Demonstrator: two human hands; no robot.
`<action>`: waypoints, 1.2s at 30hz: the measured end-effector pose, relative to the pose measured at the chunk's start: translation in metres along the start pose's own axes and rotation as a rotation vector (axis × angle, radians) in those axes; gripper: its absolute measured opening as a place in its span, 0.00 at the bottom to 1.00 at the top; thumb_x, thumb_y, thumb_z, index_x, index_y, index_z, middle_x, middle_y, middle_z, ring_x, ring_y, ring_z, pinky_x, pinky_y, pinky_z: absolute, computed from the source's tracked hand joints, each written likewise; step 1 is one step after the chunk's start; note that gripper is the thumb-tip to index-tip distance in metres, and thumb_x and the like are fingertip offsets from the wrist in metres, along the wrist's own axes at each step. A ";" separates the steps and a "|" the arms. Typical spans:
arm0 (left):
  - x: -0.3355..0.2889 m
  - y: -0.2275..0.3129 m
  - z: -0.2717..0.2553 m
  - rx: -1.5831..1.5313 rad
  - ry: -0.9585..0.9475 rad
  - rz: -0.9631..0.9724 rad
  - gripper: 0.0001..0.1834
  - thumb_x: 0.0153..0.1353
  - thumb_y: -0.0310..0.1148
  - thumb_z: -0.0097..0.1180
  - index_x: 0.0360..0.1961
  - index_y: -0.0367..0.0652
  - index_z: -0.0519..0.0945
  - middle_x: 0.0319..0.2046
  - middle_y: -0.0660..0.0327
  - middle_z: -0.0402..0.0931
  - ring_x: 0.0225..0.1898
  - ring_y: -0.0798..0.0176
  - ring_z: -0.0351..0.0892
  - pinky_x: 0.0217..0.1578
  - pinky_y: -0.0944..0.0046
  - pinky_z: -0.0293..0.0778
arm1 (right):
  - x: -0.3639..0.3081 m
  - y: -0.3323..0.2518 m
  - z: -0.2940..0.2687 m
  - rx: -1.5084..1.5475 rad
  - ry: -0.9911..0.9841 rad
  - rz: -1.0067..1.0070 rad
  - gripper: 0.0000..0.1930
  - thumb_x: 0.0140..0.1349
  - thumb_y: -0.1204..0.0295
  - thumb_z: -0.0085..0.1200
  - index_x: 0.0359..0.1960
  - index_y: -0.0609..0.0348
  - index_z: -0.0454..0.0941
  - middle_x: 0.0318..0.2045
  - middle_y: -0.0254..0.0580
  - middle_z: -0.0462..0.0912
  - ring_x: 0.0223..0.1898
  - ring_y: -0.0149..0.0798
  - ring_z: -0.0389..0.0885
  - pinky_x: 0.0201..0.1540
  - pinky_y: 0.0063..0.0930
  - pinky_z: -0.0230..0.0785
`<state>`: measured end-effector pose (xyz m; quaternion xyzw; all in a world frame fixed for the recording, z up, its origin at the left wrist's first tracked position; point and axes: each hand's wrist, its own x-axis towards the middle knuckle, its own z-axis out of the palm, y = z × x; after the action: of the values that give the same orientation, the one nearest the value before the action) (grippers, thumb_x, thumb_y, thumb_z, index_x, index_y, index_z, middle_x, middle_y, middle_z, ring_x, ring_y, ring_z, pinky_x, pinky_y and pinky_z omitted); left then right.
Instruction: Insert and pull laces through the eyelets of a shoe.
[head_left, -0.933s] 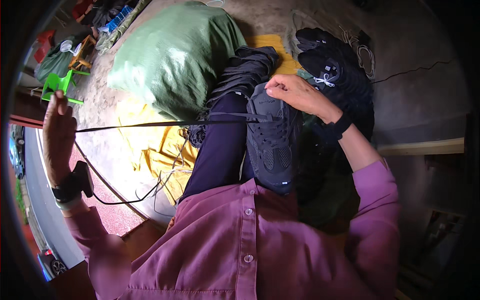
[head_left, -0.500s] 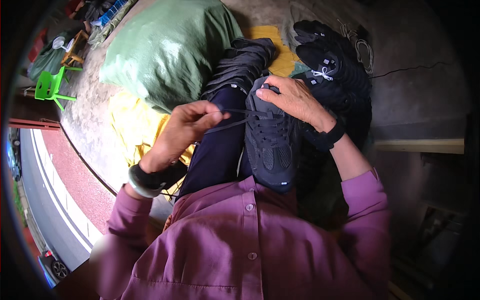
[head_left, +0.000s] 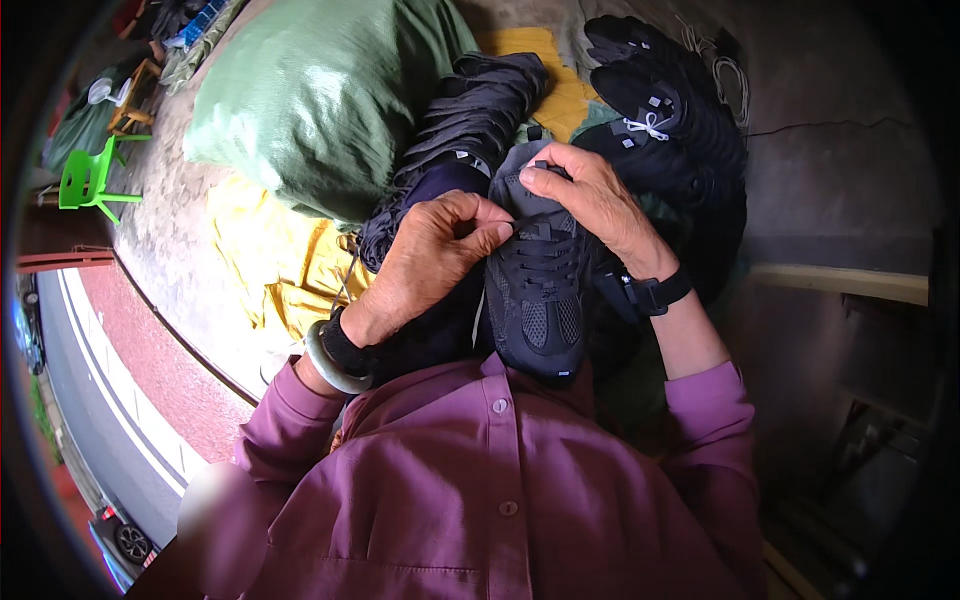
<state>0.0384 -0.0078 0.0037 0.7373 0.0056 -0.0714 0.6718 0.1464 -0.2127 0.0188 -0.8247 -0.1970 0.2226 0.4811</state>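
Lace (head_left: 531,221) that stretched far toward 9 o'clock is now drawn in short, pinched by the fingers of the person's left hand (head_left: 428,252) at the 9 o'clock side of the dark shoe (head_left: 541,322). The right hand (head_left: 602,205), from 1 o'clock, keeps gripping the shoe near its tongue. The shoe lies on the lap, toe toward 6 o'clock; lacing now seems near the topmost holes.

Two hands (head_left: 432,255) (head_left: 602,205); one handheld shoe (head_left: 541,305); one green chair (head_left: 85,178); one green sack (head_left: 315,110).
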 end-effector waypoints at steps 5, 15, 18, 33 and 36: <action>0.003 0.004 0.002 -0.030 -0.005 -0.099 0.07 0.64 0.26 0.69 0.41 0.37 0.86 0.33 0.68 0.83 0.38 0.76 0.76 0.43 0.71 0.73 | 0.002 0.005 0.002 0.024 0.005 -0.023 0.20 0.65 0.57 0.60 0.44 0.65 0.83 0.36 0.46 0.87 0.40 0.39 0.84 0.47 0.33 0.74; 0.007 0.001 0.019 0.206 0.106 0.077 0.07 0.59 0.23 0.71 0.38 0.37 0.87 0.35 0.65 0.80 0.36 0.72 0.77 0.40 0.70 0.73 | 0.005 0.014 0.004 -0.007 0.034 -0.085 0.19 0.65 0.57 0.61 0.44 0.64 0.83 0.36 0.48 0.87 0.40 0.42 0.85 0.47 0.34 0.74; 0.007 0.005 0.019 0.275 0.112 0.096 0.08 0.59 0.23 0.72 0.39 0.37 0.87 0.33 0.66 0.80 0.36 0.73 0.76 0.40 0.71 0.73 | 0.004 0.014 0.003 -0.010 0.034 -0.076 0.19 0.65 0.58 0.61 0.44 0.64 0.83 0.37 0.49 0.87 0.41 0.43 0.85 0.47 0.35 0.74; 0.020 0.023 0.005 0.339 -0.135 0.025 0.05 0.63 0.24 0.67 0.39 0.36 0.85 0.30 0.65 0.83 0.35 0.78 0.76 0.39 0.71 0.76 | -0.002 0.012 0.001 0.143 0.013 -0.064 0.15 0.66 0.62 0.61 0.42 0.64 0.82 0.33 0.36 0.85 0.38 0.28 0.81 0.44 0.27 0.73; 0.022 0.023 0.004 0.359 -0.175 0.055 0.04 0.61 0.23 0.65 0.37 0.36 0.84 0.28 0.61 0.81 0.30 0.75 0.75 0.35 0.68 0.75 | -0.003 0.014 0.004 0.182 0.019 -0.088 0.14 0.66 0.63 0.61 0.42 0.64 0.82 0.33 0.35 0.84 0.38 0.27 0.81 0.44 0.27 0.73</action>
<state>0.0617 -0.0157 0.0240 0.8361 -0.0857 -0.1169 0.5291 0.1434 -0.2176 0.0049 -0.7702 -0.2075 0.2103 0.5653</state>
